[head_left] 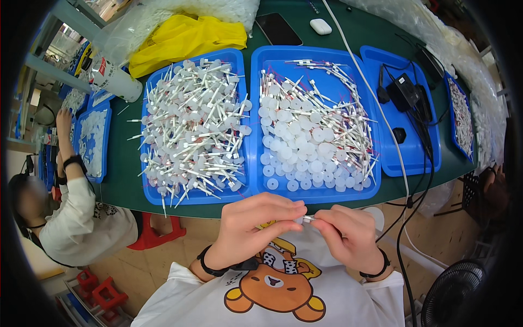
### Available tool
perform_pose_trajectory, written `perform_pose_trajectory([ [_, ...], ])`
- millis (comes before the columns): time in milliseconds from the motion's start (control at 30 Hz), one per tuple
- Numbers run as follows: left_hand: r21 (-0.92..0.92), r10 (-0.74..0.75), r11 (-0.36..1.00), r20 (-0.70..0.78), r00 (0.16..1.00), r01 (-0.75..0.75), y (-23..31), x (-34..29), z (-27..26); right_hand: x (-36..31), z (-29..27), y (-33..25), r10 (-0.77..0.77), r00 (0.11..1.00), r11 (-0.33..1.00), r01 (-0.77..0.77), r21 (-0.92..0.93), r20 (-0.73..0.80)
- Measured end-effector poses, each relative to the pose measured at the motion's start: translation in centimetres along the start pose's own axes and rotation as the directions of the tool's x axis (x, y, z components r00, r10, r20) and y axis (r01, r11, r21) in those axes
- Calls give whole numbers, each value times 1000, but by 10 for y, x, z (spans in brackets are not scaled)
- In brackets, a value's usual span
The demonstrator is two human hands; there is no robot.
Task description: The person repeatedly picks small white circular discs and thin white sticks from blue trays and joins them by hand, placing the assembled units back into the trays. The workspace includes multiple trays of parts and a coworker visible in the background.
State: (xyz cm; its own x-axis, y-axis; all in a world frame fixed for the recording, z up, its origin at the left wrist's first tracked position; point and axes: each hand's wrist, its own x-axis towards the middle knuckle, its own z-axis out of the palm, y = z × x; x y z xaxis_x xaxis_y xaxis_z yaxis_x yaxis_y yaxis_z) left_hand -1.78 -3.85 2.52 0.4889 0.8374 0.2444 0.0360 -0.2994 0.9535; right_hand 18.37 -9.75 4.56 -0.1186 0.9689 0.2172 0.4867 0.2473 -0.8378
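Note:
Both hands meet in front of my chest, just off the table's near edge. My right hand (346, 231) pinches a small white stick-like piece (308, 218) between thumb and forefinger. My left hand (260, 218) curves around the other end with fingers pressed together; something pale and translucent shows at its fingertips, probably a disc, mostly hidden. Beyond my hands, a blue tray (316, 197) holds loose translucent discs (305, 150) and thin white sticks with red wires (354, 117). The blue tray to its left (247, 163) is heaped with white sticks that have discs on them (193, 125).
A third blue tray (389, 158) holds black adapters (403, 92) and cables. Behind lie a yellow plastic bag (188, 43), a phone (279, 29) and a white earbud case (320, 26). A white cable crosses the trays. Another person (81, 212) sits left; a fan (455, 294) stands lower right.

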Motion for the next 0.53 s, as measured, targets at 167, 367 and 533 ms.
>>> perform_pose_trajectory([
  [167, -137, -50, 989, 60, 997, 58, -4, 3, -6, -2, 2, -5, 270, 961, 912, -277, 303, 67],
  [367, -195, -80, 977, 38, 996, 86, -10, -1, -6, -4, 11, -13, 294, 956, 914, -284, 291, 9],
  [533, -60, -119, 991, -2, 993, 118, -7, -4, -11, 4, 23, -9, 304, 953, 920, -295, 258, 4],
])
